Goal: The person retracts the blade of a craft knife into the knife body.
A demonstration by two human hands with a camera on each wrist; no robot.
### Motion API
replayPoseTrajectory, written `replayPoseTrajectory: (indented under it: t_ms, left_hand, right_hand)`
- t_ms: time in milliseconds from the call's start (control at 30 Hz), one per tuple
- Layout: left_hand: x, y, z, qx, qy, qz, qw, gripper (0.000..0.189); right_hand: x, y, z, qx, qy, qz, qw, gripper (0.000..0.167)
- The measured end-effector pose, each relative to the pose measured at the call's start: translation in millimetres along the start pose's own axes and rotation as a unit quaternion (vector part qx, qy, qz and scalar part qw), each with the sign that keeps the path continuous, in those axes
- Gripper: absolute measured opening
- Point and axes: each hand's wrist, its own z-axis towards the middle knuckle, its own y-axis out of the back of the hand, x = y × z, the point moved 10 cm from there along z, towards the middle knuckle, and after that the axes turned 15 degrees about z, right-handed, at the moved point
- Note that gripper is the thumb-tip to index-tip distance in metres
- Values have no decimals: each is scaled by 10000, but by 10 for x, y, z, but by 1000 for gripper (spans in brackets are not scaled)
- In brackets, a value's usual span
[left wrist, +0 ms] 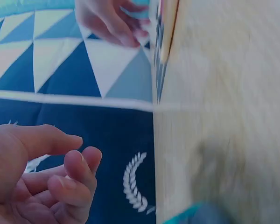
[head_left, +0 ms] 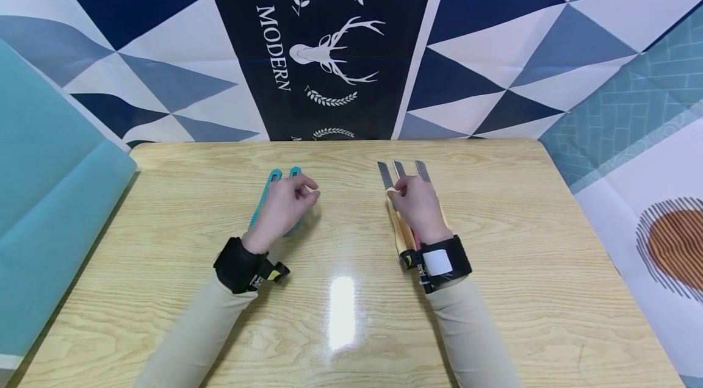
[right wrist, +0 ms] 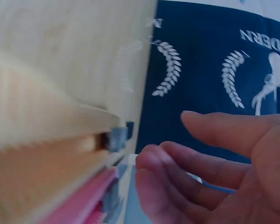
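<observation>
My left hand [head_left: 287, 202] hovers over two teal plastic cutters [head_left: 266, 196], their slotted ends showing past it. Its thumb and fingertips are loosely curled with nothing between them, as the left wrist view shows. My right hand [head_left: 421, 208] hangs over three knives with slanted steel blades [head_left: 385, 176] pointing to the far edge. Two of these have pale wooden handles [right wrist: 42, 163]; the pink handle [right wrist: 86, 198] lies beside them. In the right wrist view the thumb and relaxed fingers stand apart and hold nothing. Both hands cover parts of the tools beneath.
The tools lie on a wood-grain table [head_left: 340, 254], with a bright light reflection near its middle. Behind its far edge hangs a patterned cloth [head_left: 329, 113] with a deer print. A teal panel [head_left: 66, 193] borders the left side.
</observation>
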Motion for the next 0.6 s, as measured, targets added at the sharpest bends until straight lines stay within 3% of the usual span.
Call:
replayPoseTrajectory:
  t_ms: [167, 367, 600]
  left_hand:
    - [-90, -140, -42, 317, -152, -248, 9991, 18]
    - [-94, -189, -51, 458, -167, -447, 9978, 15]
    - [-83, -223, -53, 580, -192, -558, 9966, 16]
  right_hand:
    - [12, -81, -16, -170, 88, -788, 9967, 13]
    - [35, -119, -33, -144, 99, -1110, 9937, 46]
    - [-4, -179, -47, 96, -63, -1323, 9911, 51]
